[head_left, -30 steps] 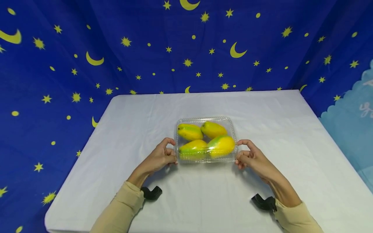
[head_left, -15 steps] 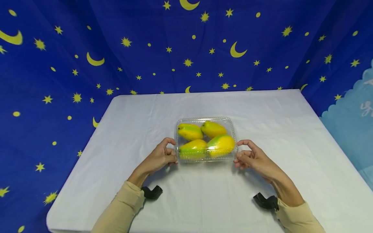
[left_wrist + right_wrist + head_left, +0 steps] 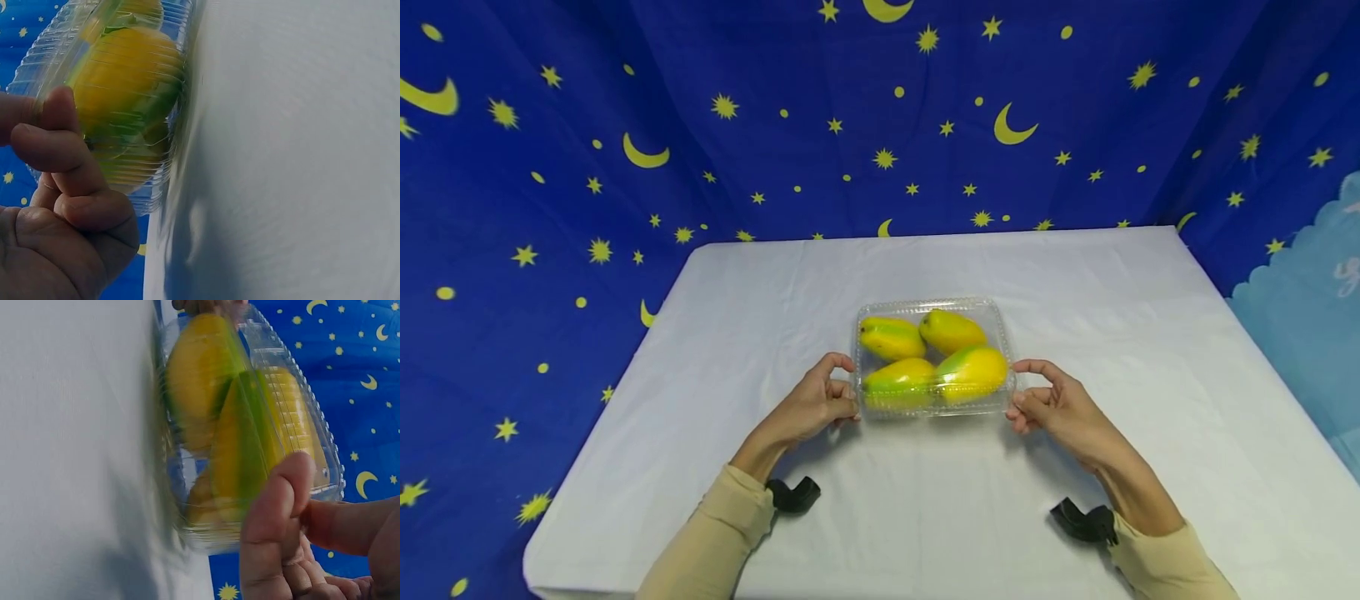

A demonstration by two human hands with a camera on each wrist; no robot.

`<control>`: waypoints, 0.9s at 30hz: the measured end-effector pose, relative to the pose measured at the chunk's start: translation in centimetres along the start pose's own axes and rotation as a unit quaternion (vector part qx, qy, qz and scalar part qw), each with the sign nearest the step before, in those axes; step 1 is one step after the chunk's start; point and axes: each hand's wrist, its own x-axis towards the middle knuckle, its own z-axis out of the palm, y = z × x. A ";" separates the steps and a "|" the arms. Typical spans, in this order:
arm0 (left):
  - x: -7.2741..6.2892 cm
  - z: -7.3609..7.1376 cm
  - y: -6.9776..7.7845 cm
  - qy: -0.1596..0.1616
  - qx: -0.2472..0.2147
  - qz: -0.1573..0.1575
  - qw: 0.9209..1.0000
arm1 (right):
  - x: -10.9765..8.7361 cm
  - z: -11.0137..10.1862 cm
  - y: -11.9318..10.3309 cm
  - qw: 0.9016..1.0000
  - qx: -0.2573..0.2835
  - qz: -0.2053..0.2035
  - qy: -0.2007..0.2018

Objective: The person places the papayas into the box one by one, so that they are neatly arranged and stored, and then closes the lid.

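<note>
A clear plastic clamshell container [image 3: 925, 304] stands near the middle of the white table, with several yellow-green mangoes [image 3: 972, 372] inside. My left hand [image 3: 812, 402] holds its left end near the front corner, index finger bent against the side and thumb at the edge below. At the opposite end my right hand [image 3: 1056, 408] grips the edge in a mirrored way. In the left wrist view, curled fingers of the left hand [image 3: 75, 181] overlap the container's ribbed wall [image 3: 169, 156]. The right wrist view has the right hand's thumb and finger [image 3: 275, 512] meeting at the container's edge [image 3: 340, 478].
White cloth covers the table [image 3: 760, 283]. Behind it and to the left hangs a blue curtain [image 3: 820, 75] with yellow moons and stars. A light-blue patch of cloth [image 3: 1300, 317] shows at the right. Black wrist mounts [image 3: 793, 496] sit at both sleeve cuffs.
Both hands stay at the container's ends. The right hand's lower fingers have shifted slightly at the edge, and the container and mangoes have hardly moved.
</note>
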 end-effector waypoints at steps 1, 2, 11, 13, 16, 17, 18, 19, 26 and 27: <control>-0.1 -0.1 0.0 0.002 0.000 0.000 1.000 | 0.1 0.0 -0.1 1.000 -0.004 -0.001 -0.003; -0.1 -0.1 0.0 0.005 0.000 0.000 1.000 | 0.2 0.0 -0.1 1.000 -0.005 -0.002 -0.007; -0.7 -0.7 0.5 0.041 0.056 0.002 0.998 | 1.6 -0.6 -0.6 0.997 -0.015 0.025 -0.065; -0.9 -0.8 0.6 0.043 0.090 0.002 0.995 | 1.7 -0.9 -0.6 0.996 -0.025 0.027 -0.077; -1.1 -0.9 0.6 0.041 0.123 0.004 0.991 | 1.7 -1.3 -0.6 0.995 -0.056 0.021 -0.083; -1.2 -1.0 0.5 0.039 0.133 0.007 0.990 | 1.6 -1.3 -0.6 0.994 -0.067 0.019 -0.080; -1.3 -1.1 0.5 0.038 0.142 0.009 0.989 | 1.4 -1.4 -0.6 0.994 -0.078 0.016 -0.075; -1.4 -1.1 0.5 0.038 0.152 0.012 0.988 | 1.3 -1.4 -0.6 0.994 -0.088 0.013 -0.069; -1.8 -1.7 0.4 0.087 0.221 0.048 0.970 | 0.3 -1.2 -0.2 0.988 -0.149 -0.032 0.011; -1.8 -1.8 0.4 0.104 0.232 0.059 0.965 | 0.2 -1.1 -0.1 0.984 -0.169 -0.049 0.035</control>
